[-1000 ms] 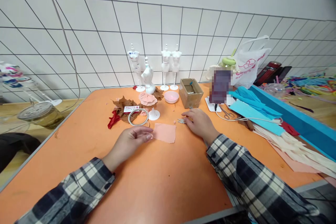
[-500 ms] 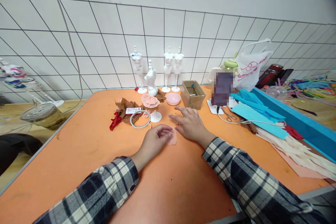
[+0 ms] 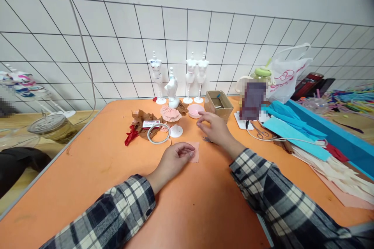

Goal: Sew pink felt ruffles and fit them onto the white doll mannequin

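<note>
My left hand [image 3: 174, 160] is closed, thumb and fingertips pinched at the left edge of a small pink crepe paper piece [image 3: 195, 155] on the table. My right hand [image 3: 216, 132] is raised to its right, holding nothing that shows, fingers apart and pointing toward a pink bowl [image 3: 194, 111]. A small dark object [image 3: 207, 139] lies partly hidden under that hand. Beyond my left hand stands a white form with a ruffled pink paper piece [image 3: 171, 113], and a white tape roll [image 3: 158, 134] lies beside it.
White mannequins [image 3: 190, 71] line the tiled wall. A cardboard box [image 3: 219, 105] stands behind my right hand. On the right are a phone [image 3: 253, 101] on a stand, scissors [image 3: 260, 132], a cable and blue paper [image 3: 298, 136]. Brown paper [image 3: 140, 118] and red scraps [image 3: 131, 136] lie left.
My right hand has drawn away from the pink paper and tilted up near the bowl, uncovering the small dark object. My left hand stays at the paper. The view has shifted slightly.
</note>
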`<state>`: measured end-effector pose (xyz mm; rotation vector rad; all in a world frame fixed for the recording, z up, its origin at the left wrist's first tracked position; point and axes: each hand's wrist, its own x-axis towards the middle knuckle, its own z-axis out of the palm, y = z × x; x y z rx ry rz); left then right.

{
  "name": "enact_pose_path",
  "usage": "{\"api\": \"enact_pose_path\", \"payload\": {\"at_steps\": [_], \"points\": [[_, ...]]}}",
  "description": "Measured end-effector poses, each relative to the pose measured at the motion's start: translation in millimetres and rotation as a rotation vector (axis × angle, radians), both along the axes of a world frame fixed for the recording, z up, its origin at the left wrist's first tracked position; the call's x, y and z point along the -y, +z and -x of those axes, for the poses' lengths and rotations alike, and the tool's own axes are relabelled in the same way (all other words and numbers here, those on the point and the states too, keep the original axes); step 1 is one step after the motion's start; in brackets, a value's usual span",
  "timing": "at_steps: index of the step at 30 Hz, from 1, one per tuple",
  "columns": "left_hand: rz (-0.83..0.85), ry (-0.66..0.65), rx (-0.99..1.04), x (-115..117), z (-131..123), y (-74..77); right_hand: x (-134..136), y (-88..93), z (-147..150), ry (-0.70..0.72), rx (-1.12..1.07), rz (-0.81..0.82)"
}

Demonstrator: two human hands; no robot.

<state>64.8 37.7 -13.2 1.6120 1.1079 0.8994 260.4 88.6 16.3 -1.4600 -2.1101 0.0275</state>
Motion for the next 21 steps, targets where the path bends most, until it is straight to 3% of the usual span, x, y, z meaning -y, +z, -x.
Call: {"api": "enact_pose_path", "payload": {"at_steps": [4,11,14,18,21], "points": [[0.017,-0.006,0.018,-1,2,-3.5,-27,-1.1,-3,-0.049,0.167,0.205],[0.122,-0.004,0.137,-7,4,-11.9,-45,-21.3,-6,-0.020,0.257,0.266],[0.201,0.010,0.194,-10,6,-11.8,-38,-16.0,-8,-0.021,0.227,0.243],[0.263,0.024,0.277,-12,13,-9.4,-8,-4.3,-3,0.024,0.118,0.139],[0.290,0.021,0.357,-13,17,-9.6,19,-3.7,10,0.234,-0.036,0.034]]}}
